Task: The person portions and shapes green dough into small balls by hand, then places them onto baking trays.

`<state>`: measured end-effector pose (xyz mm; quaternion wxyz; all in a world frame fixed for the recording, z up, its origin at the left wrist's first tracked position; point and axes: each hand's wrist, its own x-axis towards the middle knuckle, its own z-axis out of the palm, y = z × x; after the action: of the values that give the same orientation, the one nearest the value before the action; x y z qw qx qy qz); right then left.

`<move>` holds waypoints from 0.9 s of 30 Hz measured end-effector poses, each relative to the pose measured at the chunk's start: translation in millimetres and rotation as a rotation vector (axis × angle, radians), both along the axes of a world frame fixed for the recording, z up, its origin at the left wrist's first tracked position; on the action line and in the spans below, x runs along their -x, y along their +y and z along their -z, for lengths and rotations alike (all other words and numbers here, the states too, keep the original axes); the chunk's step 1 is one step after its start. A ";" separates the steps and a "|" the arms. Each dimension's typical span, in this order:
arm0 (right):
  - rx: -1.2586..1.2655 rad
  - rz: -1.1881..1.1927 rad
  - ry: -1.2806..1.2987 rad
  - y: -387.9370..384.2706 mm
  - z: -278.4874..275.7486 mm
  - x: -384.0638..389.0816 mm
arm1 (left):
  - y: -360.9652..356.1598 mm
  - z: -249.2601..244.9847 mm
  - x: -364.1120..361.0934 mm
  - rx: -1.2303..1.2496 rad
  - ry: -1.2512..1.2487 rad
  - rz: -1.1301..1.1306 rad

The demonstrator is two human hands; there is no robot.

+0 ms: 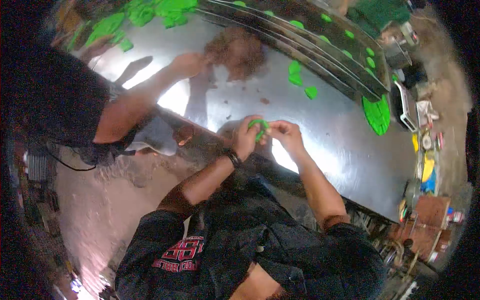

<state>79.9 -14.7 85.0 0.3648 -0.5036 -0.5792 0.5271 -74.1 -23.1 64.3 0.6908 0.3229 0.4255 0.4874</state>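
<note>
Above the near edge of the shiny metal table (345, 155), my left hand (245, 137) is closed around a bright green curved piece (259, 123). From the other side my right hand (287, 134) meets it, thumb and fingers pinched together at the piece's edge. Whether the right fingers grip the green piece itself or some small bit of it is too small to make out. A few loose green pieces (295, 74) lie on the metal beyond my hands.
At the left a co-worker's arm (150, 97) reaches over the table. Green pieces are heaped (142, 12) at the far left. A long dark rail (320, 42) with green pieces runs along the back. A larger green piece (377, 115) and a white-edged frame (406, 107) sit right.
</note>
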 end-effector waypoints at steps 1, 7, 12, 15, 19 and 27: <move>-0.358 0.025 -0.235 -7.2 2.7 8.8 | 1.9 25.0 -8.7 -0.161 0.385 -0.162; -0.663 -0.020 -0.540 -1.1 -14.3 -31.8 | 2.4 -7.1 -57.8 -0.062 0.207 -0.061; -0.709 -0.349 -0.409 11.8 -55.2 -115.0 | 25.8 -13.8 -100.4 0.228 -0.479 0.382; -0.511 -0.431 -0.402 17.0 -23.9 -155.2 | 15.3 -13.1 -127.1 0.427 -0.422 0.393; -0.366 -0.266 -0.290 16.7 46.2 -171.1 | -1.1 12.2 -138.5 -0.161 0.697 0.286; -0.380 -0.553 -0.270 30.2 47.7 -142.9 | -17.5 68.7 -100.1 -0.551 1.314 0.268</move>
<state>222.8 15.5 37.3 0.2158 -0.3160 -0.8241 0.4176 26.0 -40.5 -4.4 0.2398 0.7610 0.5710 0.1933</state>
